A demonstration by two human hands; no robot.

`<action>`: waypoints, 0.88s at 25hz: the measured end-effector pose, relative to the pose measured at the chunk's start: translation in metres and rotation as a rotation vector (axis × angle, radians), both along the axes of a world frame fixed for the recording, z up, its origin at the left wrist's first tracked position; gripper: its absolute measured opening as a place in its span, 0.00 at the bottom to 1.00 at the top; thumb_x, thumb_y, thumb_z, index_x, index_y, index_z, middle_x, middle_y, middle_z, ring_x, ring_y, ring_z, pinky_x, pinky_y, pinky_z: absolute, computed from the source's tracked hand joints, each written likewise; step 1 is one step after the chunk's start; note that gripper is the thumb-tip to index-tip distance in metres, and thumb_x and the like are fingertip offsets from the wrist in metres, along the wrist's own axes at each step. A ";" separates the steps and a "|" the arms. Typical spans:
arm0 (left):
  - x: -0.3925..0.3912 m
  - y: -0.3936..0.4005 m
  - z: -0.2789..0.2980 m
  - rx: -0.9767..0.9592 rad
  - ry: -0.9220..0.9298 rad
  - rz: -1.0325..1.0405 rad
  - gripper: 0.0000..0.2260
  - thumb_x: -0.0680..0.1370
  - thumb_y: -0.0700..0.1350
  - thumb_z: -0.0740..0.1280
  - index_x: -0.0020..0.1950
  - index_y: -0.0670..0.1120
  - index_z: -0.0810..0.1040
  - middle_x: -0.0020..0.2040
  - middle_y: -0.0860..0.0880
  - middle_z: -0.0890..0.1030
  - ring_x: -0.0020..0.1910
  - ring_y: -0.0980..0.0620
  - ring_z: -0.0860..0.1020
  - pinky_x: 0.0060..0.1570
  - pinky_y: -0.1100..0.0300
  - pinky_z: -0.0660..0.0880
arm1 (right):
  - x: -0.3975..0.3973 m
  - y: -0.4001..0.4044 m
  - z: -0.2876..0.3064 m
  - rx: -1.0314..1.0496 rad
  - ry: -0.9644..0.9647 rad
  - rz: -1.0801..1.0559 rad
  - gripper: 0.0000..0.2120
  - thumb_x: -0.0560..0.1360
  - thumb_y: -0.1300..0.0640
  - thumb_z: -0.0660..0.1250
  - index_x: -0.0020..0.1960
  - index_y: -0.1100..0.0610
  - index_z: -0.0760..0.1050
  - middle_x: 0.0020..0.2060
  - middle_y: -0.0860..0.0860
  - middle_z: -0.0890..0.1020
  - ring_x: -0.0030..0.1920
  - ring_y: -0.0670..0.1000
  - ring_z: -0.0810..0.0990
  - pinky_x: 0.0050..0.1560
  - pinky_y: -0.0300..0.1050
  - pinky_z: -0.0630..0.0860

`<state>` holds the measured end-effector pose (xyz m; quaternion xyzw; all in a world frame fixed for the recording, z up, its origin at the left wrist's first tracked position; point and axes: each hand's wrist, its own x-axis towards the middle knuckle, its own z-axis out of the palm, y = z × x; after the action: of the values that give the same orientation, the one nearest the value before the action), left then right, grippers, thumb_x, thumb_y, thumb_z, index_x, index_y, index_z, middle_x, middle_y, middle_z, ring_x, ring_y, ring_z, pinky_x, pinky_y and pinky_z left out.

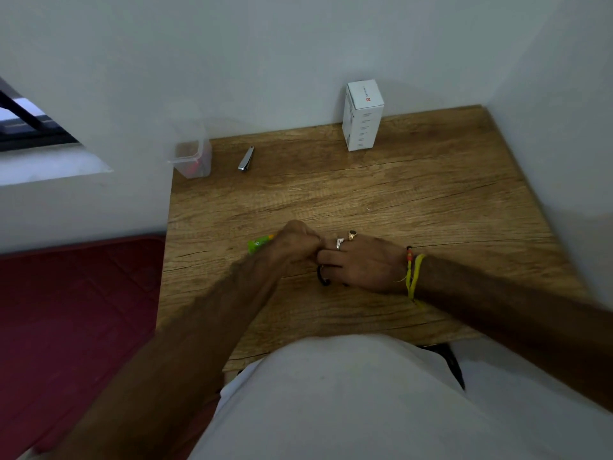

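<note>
Since the left hand (293, 242) curls round the green tube (259, 244) jutting at its 9 o'clock, the right hand (361, 263), fingertips bunched on something hidden at the fist's 3 o'clock, should twist gently, not yank.

Both hands meet low and centre, forearms converging.
Left hand (295, 242) fisted, knuckles up, gripping a green object (258, 244); right hand (363, 263) palm down, fingertips against the left fist, its grasp unclear.
</note>
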<state>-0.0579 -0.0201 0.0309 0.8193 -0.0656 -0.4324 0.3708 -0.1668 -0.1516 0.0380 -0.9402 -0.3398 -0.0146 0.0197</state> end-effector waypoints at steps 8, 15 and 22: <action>-0.007 0.004 0.009 -0.075 0.013 0.122 0.07 0.67 0.29 0.74 0.38 0.39 0.84 0.37 0.47 0.85 0.36 0.56 0.81 0.32 0.63 0.78 | -0.018 0.008 -0.015 0.252 0.043 -0.303 0.10 0.72 0.62 0.69 0.52 0.54 0.81 0.53 0.52 0.81 0.45 0.56 0.79 0.39 0.48 0.77; -0.021 0.010 -0.002 -0.262 -0.160 0.361 0.08 0.67 0.31 0.76 0.43 0.40 0.83 0.42 0.41 0.85 0.42 0.44 0.85 0.45 0.48 0.84 | -0.032 0.023 -0.019 0.644 0.301 -0.745 0.07 0.76 0.64 0.66 0.50 0.58 0.82 0.48 0.50 0.79 0.51 0.53 0.77 0.52 0.47 0.72; -0.043 0.013 -0.005 -0.424 -0.379 0.512 0.10 0.72 0.33 0.75 0.44 0.46 0.78 0.41 0.46 0.85 0.40 0.48 0.86 0.40 0.53 0.84 | -0.017 0.039 -0.013 0.942 0.444 -1.229 0.07 0.76 0.64 0.68 0.50 0.59 0.84 0.44 0.49 0.82 0.47 0.45 0.78 0.47 0.37 0.71</action>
<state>-0.1013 -0.0069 0.0264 0.7797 -0.0145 -0.1435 0.6093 -0.1843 -0.1128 0.0255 -0.8329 0.2921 0.0226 0.4695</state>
